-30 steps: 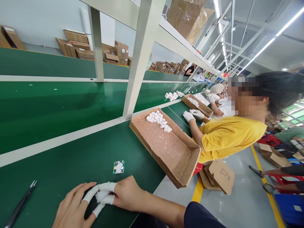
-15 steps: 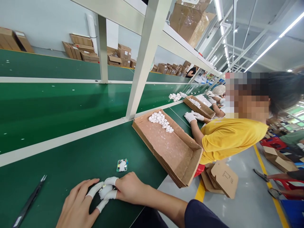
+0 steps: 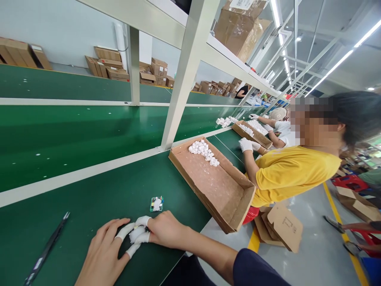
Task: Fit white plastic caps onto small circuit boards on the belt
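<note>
Between my two hands is a small circuit board with a white lump on it [image 3: 137, 234], partly covered by fingers. My right hand [image 3: 167, 231] pinches it between thumb and forefinger, both in white finger cots. My left hand [image 3: 104, 251] also wears cots on thumb and forefinger, and these two fingertips press at the board's near left side. Just beyond the hands a second circuit board [image 3: 156, 204] with a white blob and coloured components lies flat on the green bench [image 3: 113, 194]. Black tweezers [image 3: 47, 250] rest to the left, tips pointing away.
An open cardboard tray [image 3: 214, 190] with several small white parts [image 3: 202, 149] stands to the right, overhanging the bench edge. Beyond it sits a co-worker in a yellow shirt [image 3: 291, 171], wearing white gloves. A metal post [image 3: 181, 79] rises behind the bench; a sunken green belt [image 3: 74, 135] runs alongside.
The whole view has shifted slightly, so the things on the bench appear farther right. Both hands keep hold of the board in much the same pose. The co-worker's gloved hands have moved a little.
</note>
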Tool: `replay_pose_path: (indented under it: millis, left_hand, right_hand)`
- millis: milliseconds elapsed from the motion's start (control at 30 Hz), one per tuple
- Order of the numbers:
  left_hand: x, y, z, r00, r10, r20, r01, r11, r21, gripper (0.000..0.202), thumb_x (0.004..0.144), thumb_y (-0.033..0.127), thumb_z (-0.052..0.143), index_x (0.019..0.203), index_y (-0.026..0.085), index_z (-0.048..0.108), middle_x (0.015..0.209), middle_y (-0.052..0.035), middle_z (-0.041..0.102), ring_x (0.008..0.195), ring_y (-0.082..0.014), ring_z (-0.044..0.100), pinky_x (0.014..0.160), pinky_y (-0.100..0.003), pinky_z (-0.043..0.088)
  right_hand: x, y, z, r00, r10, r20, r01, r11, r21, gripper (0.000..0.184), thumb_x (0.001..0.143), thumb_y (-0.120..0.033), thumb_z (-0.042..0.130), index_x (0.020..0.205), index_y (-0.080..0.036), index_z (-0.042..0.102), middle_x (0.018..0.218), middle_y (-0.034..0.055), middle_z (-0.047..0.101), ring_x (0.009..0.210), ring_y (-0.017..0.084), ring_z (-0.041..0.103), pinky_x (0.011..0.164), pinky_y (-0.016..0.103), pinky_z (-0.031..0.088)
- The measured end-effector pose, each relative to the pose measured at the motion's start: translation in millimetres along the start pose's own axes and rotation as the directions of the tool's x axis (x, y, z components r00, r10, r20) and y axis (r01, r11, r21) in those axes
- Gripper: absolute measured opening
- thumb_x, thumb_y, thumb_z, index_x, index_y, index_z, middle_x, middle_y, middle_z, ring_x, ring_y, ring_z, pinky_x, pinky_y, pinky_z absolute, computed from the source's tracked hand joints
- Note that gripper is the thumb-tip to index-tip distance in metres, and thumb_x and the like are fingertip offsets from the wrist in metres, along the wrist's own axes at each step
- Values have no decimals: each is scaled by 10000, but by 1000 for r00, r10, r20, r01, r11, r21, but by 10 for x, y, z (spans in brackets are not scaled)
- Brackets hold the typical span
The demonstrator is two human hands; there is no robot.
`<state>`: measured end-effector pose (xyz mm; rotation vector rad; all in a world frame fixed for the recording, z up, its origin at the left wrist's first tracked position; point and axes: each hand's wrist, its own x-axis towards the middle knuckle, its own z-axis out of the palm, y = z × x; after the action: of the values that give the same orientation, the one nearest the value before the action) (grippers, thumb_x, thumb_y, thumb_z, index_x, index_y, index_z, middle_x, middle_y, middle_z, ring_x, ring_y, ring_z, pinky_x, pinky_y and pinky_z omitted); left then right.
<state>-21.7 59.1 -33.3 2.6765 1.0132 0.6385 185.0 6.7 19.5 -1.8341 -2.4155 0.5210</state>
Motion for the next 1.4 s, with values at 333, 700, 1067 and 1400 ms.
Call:
replay_pose_path:
  millis: [333, 700, 1067, 1400]
  left_hand:
    - [42, 122, -68, 1000, 0, -7, 0, 1000, -16, 126, 748, 223, 548, 836, 189, 632, 1186, -79, 608, 1131, -303, 494, 885, -433, 463]
    - [29, 502, -250, 984, -124, 126, 144, 975, -170, 246, 769, 244, 693, 984, 155, 613, 1208, -107, 559, 1175, -300, 420, 949, -485, 417]
    - [16, 548, -252, 986, -116, 123, 139, 970, -199, 276, 753, 271, 732, 956, 138, 600, 1196, -93, 554, 1182, -295, 405, 946, -450, 400]
    - [20, 548, -236, 986, -121, 115, 141, 972, -186, 268, 759, 247, 713, 976, 138, 600, 1185, -92, 562, 1179, -286, 404, 948, -448, 406]
  right_hand:
    - [25, 167, -111, 983, -59, 171, -46, 833, 551, 219, 732, -8, 561, 576, -151, 502, 451, -92, 471, 416, 50, 521, 509, 139, 406]
    - [-118, 236, 72, 960, -4, 281, -198, 699, 687, 163, 822, -266, 614, 718, -163, 543, 537, -21, 590, 426, 113, 577, 425, 193, 429]
    - [-104, 127, -73, 920, -22, 392, -307, 580, 755, 332, 846, -391, 576, 1079, -175, 480, 609, -17, 642, 475, 141, 631, 430, 203, 473]
    - [-126, 22, -52, 938, 106, 331, -302, 722, 623, 269, 842, -341, 563, 1046, -182, 490, 601, -32, 623, 468, 136, 616, 469, 214, 448]
